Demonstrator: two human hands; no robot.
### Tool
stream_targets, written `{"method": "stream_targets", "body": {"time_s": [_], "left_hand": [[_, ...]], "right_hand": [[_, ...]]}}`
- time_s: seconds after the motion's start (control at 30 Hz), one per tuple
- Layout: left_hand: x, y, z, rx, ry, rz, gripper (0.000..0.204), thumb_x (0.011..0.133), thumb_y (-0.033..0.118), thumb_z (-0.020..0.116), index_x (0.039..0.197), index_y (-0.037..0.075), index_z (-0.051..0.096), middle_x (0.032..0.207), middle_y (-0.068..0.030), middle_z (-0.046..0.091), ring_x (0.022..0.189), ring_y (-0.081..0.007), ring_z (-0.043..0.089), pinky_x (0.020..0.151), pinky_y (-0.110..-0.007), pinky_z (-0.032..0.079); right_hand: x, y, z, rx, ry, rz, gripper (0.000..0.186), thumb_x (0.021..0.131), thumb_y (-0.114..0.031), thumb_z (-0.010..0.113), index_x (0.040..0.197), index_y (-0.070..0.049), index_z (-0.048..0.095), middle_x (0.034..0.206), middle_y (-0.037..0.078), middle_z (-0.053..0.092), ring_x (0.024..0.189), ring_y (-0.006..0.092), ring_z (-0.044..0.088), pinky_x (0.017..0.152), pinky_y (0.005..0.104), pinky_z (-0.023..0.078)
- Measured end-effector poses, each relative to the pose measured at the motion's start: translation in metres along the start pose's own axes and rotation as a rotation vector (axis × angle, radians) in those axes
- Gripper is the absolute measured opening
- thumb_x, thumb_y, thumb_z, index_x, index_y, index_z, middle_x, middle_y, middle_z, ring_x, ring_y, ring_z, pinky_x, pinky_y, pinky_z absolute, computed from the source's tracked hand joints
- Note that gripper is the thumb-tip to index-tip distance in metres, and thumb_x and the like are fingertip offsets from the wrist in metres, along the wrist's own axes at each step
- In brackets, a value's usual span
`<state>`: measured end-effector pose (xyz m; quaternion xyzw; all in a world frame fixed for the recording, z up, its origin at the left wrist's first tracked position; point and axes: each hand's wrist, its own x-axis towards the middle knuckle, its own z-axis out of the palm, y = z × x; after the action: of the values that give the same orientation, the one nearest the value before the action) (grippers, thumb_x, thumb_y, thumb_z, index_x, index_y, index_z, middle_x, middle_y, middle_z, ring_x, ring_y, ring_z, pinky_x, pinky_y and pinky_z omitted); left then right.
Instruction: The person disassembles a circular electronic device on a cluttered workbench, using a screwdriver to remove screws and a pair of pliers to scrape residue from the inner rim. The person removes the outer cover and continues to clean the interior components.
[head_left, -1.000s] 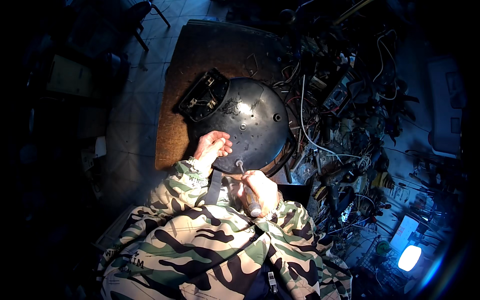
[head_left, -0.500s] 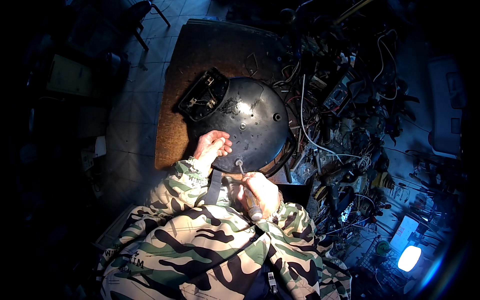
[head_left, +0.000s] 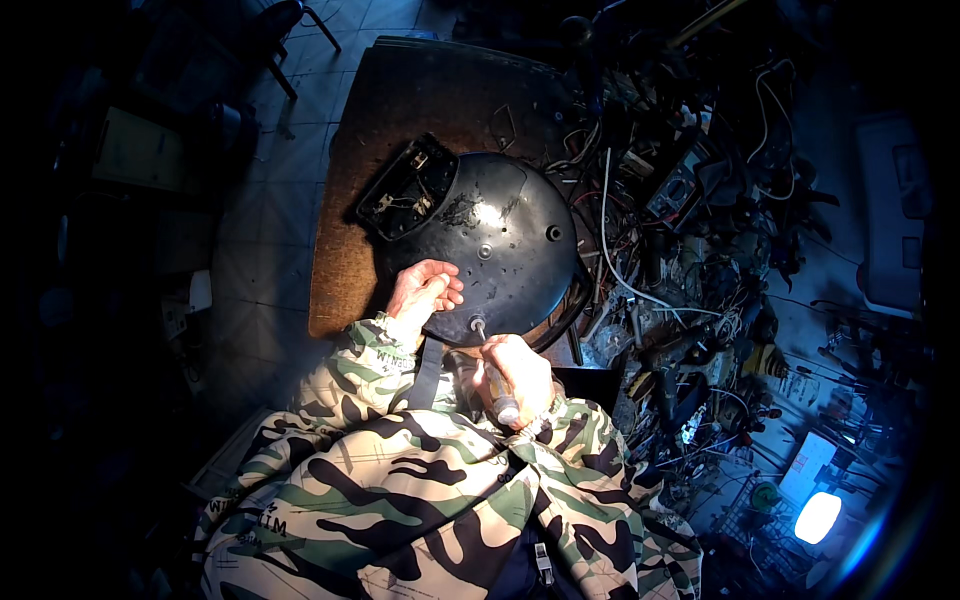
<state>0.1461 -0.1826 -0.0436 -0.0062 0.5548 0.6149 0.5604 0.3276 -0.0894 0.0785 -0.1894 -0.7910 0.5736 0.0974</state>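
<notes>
In front of me lies a black domed metal shell (head_left: 520, 280) with worn patches and a few small round fittings. An open black box (head_left: 408, 190), wires inside it, adjoins the dome's upper left. My right hand (head_left: 525, 372) wraps round a screwdriver (head_left: 507, 410); its thin shaft points away from me to a round fitting (head_left: 477, 323) near the dome's close edge. The tip looks to be at that fitting. My left hand (head_left: 425, 292) rests on the dome's near left side, fingers curled together. Whatever those fingers may hold is hidden.
The dome sits on a brown wooden board (head_left: 335, 270). To the right is a dense heap of tools, wires and parts, with a multimeter (head_left: 677, 190) and a white cable (head_left: 608, 250). A bright lamp (head_left: 819, 517) glows at lower right. Tiled floor (head_left: 265, 220) shows at left.
My right hand and the screwdriver handle have shifted slightly up and left, and the grip has turned a little round the handle. The left hand and the dome have stayed put.
</notes>
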Motion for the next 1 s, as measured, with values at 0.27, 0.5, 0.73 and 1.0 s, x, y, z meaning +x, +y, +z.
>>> {"method": "stream_targets", "body": {"time_s": [0.27, 0.5, 0.73, 1.0], "left_hand": [[0.000, 0.001, 0.001, -0.004, 0.003, 0.000, 0.016, 0.098, 0.007, 0.052, 0.111, 0.000, 0.059, 0.092, -0.0086, 0.066, 0.077, -0.0135, 0.065, 0.068, -0.025, 0.054], [0.000, -0.001, -0.001, -0.018, -0.005, 0.003, 0.016, 0.098, 0.006, 0.053, 0.111, 0.000, 0.059, 0.092, -0.0091, 0.066, 0.077, -0.0138, 0.066, 0.068, -0.025, 0.054], [-0.001, 0.000, 0.001, -0.025, 0.007, 0.002, 0.015, 0.097, 0.005, 0.053, 0.110, 0.000, 0.059, 0.093, -0.0101, 0.067, 0.076, -0.0142, 0.066, 0.066, -0.024, 0.054], [-0.002, 0.001, 0.002, -0.020, 0.014, 0.002, 0.015, 0.098, 0.004, 0.052, 0.110, -0.001, 0.059, 0.093, -0.0105, 0.066, 0.076, -0.0142, 0.066, 0.066, -0.024, 0.054]], "right_hand": [[-0.003, 0.001, 0.007, 0.015, 0.091, -0.050, 0.025, 0.072, 0.000, 0.071, 0.093, 0.005, 0.060, 0.083, 0.016, 0.062, 0.075, 0.0313, 0.066, 0.071, 0.0346, 0.055], [-0.008, 0.002, 0.001, -0.130, 0.061, -0.212, 0.025, 0.079, 0.006, 0.066, 0.102, 0.006, 0.058, 0.094, 0.016, 0.060, 0.078, 0.0230, 0.065, 0.068, 0.0314, 0.054], [-0.008, -0.004, 0.000, -0.201, 0.108, -0.248, 0.024, 0.077, 0.009, 0.067, 0.099, 0.006, 0.058, 0.096, 0.016, 0.059, 0.076, 0.0224, 0.065, 0.067, 0.0311, 0.054], [-0.007, -0.015, -0.007, -0.192, 0.008, -0.146, 0.025, 0.077, 0.010, 0.066, 0.099, 0.007, 0.057, 0.095, 0.016, 0.059, 0.074, 0.0219, 0.065, 0.066, 0.0297, 0.054]]}}
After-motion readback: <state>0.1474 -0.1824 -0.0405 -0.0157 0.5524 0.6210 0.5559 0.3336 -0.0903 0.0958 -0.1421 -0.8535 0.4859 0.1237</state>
